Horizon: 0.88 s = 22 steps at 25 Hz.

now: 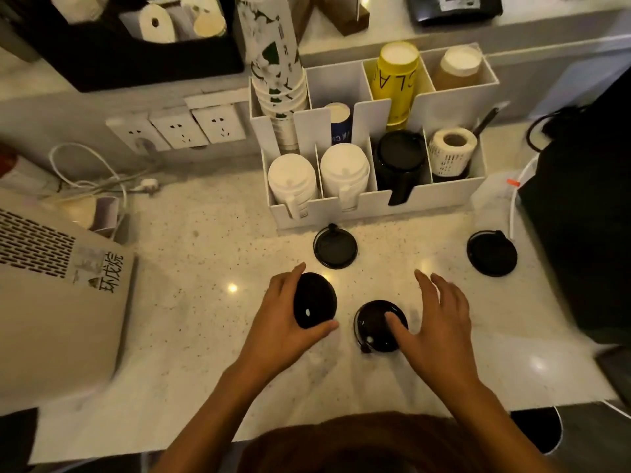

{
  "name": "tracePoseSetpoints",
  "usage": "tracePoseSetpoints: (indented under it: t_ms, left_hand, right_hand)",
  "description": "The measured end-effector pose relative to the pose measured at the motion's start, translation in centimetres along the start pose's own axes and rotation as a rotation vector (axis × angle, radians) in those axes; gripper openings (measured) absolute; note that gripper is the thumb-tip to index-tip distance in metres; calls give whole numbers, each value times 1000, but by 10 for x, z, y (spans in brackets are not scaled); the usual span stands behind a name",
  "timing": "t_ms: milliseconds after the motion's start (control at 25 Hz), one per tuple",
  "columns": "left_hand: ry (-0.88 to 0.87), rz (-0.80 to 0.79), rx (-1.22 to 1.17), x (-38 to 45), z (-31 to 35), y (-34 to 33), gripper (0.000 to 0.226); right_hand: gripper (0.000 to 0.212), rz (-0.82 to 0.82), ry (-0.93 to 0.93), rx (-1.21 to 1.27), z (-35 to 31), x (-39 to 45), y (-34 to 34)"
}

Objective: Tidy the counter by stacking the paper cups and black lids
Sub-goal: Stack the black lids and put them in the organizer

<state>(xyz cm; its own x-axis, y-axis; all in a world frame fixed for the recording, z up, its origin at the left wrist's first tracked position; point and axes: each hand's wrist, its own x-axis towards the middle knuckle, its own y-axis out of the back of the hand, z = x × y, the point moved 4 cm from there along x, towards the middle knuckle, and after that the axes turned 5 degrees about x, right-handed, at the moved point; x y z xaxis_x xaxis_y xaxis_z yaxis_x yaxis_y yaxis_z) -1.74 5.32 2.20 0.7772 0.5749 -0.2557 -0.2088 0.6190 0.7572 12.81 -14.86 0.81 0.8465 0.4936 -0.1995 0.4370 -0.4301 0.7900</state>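
Four black lids are in view on the speckled counter. Left hand grips one lid, thumb at its near edge and fingers curled round the far side, the lid tilted up off the surface. Right hand is spread wide with fingers apart; its thumb rests on the second lid, which lies flat just beside the held one, at the right hand's 9 o'clock. Whether the remaining fingers touch anything cannot be judged, as they are blurred.

From the hands, a third lid lies at 12 o'clock, rim upward, near the front wall of the white organiser. A fourth lid sits at 2 o'clock, well apart from the rest.

Organiser front compartments hold two stacks of white lids, a black stack and a label roll. Rear compartments hold a tall patterned stack of paper cups, a yellow stack and a brown stack. Wall sockets sit at 10 o'clock.
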Motion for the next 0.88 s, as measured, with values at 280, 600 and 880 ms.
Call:
tracePoseSetpoints:
  t_ms: [280, 600, 880]
  left_hand:
    - [-39, 83, -162, -24, 28, -2, 117]
    - [-423, 230, 202, -47, 59, -4, 107]
    - [-446, 249, 172, -49, 58, 0, 102]
  right_hand:
    - [56, -113, -186, 447, -15, 3, 13]
    - [58, -798, -521, 1129, -53, -24, -5]
    - [41, -812, -473, 1192, -59, -24, -6]
